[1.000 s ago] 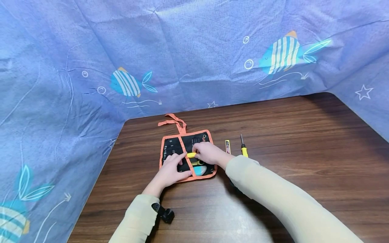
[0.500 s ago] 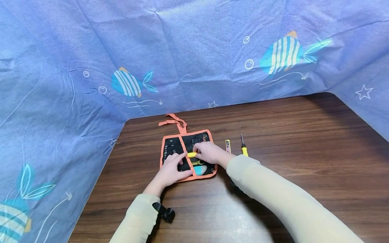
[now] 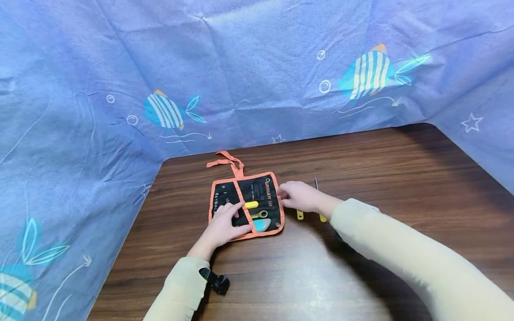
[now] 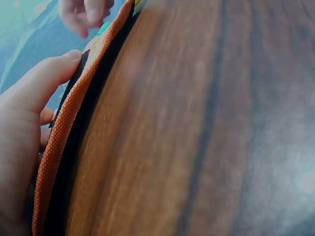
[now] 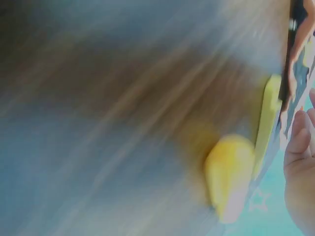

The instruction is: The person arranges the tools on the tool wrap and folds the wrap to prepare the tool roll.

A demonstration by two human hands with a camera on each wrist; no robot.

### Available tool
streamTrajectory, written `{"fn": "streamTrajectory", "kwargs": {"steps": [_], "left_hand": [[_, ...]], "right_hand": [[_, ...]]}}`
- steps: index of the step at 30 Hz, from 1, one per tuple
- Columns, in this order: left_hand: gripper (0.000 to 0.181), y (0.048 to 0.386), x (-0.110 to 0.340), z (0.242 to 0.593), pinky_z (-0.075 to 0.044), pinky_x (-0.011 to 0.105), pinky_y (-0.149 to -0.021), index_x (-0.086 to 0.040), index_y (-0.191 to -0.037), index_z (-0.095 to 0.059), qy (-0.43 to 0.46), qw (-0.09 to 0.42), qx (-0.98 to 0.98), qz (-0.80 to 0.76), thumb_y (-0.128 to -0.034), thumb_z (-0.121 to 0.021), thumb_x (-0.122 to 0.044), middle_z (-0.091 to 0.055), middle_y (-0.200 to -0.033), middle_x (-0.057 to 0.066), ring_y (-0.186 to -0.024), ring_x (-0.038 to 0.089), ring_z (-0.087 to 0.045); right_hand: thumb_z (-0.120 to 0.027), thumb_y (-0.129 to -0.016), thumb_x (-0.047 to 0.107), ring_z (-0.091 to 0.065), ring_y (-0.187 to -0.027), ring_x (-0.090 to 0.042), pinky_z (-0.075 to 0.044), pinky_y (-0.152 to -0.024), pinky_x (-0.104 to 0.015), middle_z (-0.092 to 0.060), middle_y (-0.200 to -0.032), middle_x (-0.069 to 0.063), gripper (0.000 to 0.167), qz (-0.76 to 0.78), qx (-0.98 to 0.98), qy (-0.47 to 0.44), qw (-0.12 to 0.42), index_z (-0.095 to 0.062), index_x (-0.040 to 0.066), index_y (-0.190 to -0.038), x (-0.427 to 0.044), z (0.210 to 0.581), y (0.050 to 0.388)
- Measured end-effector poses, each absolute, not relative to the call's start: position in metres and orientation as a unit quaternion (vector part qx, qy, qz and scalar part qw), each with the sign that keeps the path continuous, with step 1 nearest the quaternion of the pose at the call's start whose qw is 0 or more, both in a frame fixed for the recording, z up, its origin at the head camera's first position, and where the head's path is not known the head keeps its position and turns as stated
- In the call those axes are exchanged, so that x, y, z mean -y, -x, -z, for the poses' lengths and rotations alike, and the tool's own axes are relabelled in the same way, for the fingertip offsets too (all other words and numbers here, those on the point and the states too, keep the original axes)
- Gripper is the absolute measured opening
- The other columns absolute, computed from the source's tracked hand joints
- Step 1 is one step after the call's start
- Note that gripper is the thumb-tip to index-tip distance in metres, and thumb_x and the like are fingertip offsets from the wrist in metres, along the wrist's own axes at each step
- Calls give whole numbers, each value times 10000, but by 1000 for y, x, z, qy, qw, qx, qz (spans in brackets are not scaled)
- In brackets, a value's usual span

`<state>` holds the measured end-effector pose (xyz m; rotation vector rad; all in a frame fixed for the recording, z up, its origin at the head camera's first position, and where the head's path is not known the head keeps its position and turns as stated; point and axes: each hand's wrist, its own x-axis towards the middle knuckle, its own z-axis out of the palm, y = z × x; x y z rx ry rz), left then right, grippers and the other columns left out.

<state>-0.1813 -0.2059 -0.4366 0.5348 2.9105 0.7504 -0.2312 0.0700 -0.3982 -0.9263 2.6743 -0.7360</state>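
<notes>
A black tool pouch (image 3: 274, 207) with orange trim lies unrolled on the table. My left hand (image 3: 222, 226) rests on it, index fingertip by a yellow handle end (image 3: 251, 205) and thumb on the orange pocket band. In the left wrist view, the thumb lies over the pouch edge (image 4: 69, 110). Below the yellow end, a ring spanner (image 3: 262, 214) and a teal-and-grey rounded tool end (image 3: 262, 225) stick out of pockets. My right hand (image 3: 300, 196) hovers by the pouch's right edge, fingers loosely bent and holding nothing; its wrist view shows it (image 5: 300, 162) at the right.
Right of the pouch, partly behind my right hand and forearm, lie a screwdriver (image 3: 323, 218) with a yellow handle and a flat yellow strip (image 3: 300, 215) with a hole. Orange ties (image 3: 233, 161) trail from the pouch's far edge. A blue fish-print cloth (image 3: 257, 67) hangs behind the table.
My right hand has let go of the yellow handle end and moved right, off the pouch. The yellow piece stays in its pocket. My left hand keeps its place.
</notes>
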Motion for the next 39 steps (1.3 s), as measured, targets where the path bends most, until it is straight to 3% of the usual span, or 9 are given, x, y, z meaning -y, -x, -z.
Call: {"fn": "streamTrajectory", "kwargs": {"steps": [15, 25, 39], "left_hand": [[774, 179, 205, 437, -358, 322, -688, -184, -1395, -468, -167, 48, -953, -247, -762, -670, -583, -453, -875, -60, -841, 156, -385], [754, 179, 206, 438, -359, 322, -707, -186, -1393, -471, -170, 42, -953, -248, -766, -689, -545, -456, -882, -71, -847, 148, -384], [762, 180, 204, 435, -360, 320, -699, -178, -1395, -466, -171, 52, -954, -241, -771, -672, -564, -460, -884, -59, -850, 154, -383]], "right_hand": [[-662, -866, 208, -548, -794, -141, -451, -745, -382, -585, -875, 4, 241, 258, -924, 279, 49, -624, 52, -1047, -146, 407, 226], [-696, -837, 216, -533, -780, -140, -448, -721, -355, -549, -845, 6, 264, 262, -923, 280, 5, -621, 44, -1023, -162, 411, 219], [-733, -808, 253, -470, -684, -101, -403, -637, -304, -516, -758, 29, 264, 273, -923, 270, 3, -596, 76, -948, -167, 421, 204]]}}
